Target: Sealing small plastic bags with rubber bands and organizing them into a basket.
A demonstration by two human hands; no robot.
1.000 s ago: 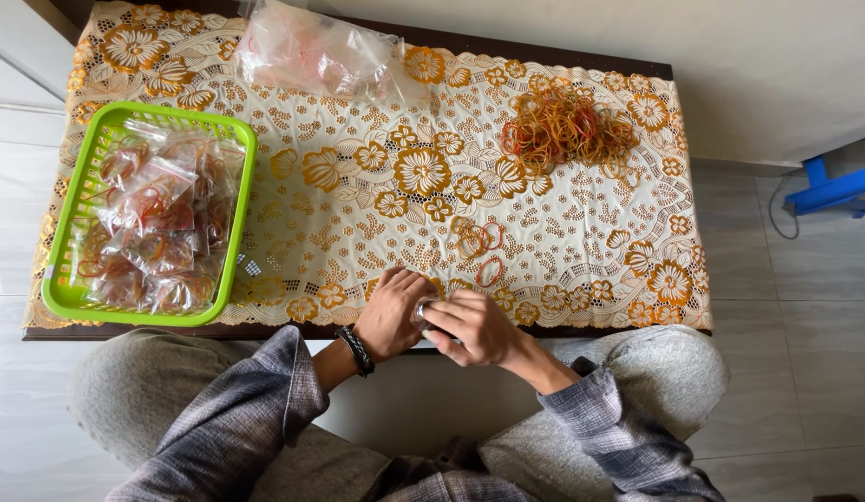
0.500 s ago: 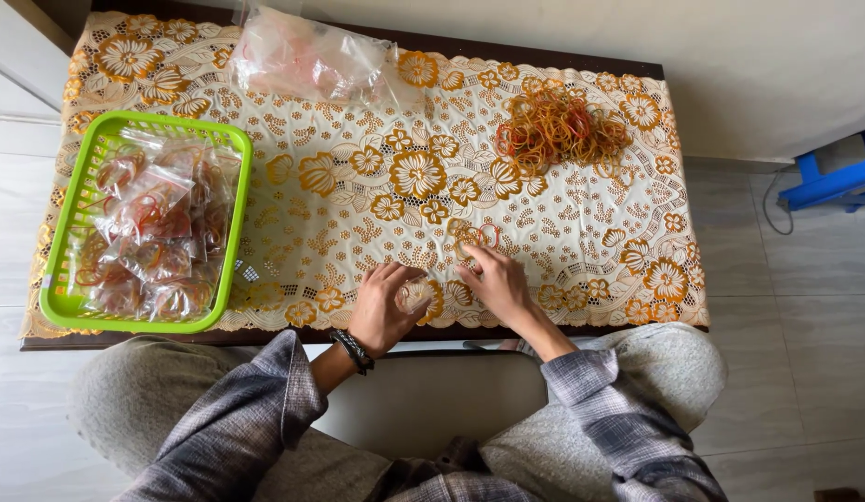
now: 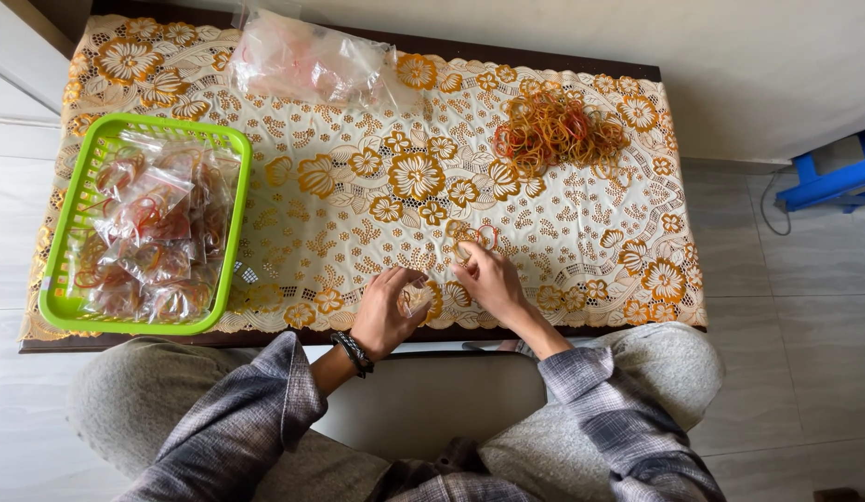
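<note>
At the near edge of the surface (image 3: 581,232), the left hand (image 3: 386,311) curls around a small clear bag (image 3: 416,297), its grip closed on the plastic with the bag's mouth turned toward the right. The right hand (image 3: 488,279) reaches just beyond it, fingertips (image 3: 465,251) down on a few loose rubber bands (image 3: 474,234) lying on the lace cloth; whether that grip has already closed on a band or is only touching them cannot be told from here.

To do this pick well, I judge the fingers should pinch the little cluster together in one gather rather than chasing single bands, which snag in the cloth's open pattern, and the left hand should keep the bag's mouth held wide and close by.

Against the frame a second ago, both hands were joined at the surface edge working on the bag together; now they are apart, the right one forward on the bands. The big pile of bands (image 3: 558,130), the green basket (image 3: 230,228) of filled bags and the large plastic bag (image 3: 312,56) at the far edge lie as they did.
</note>
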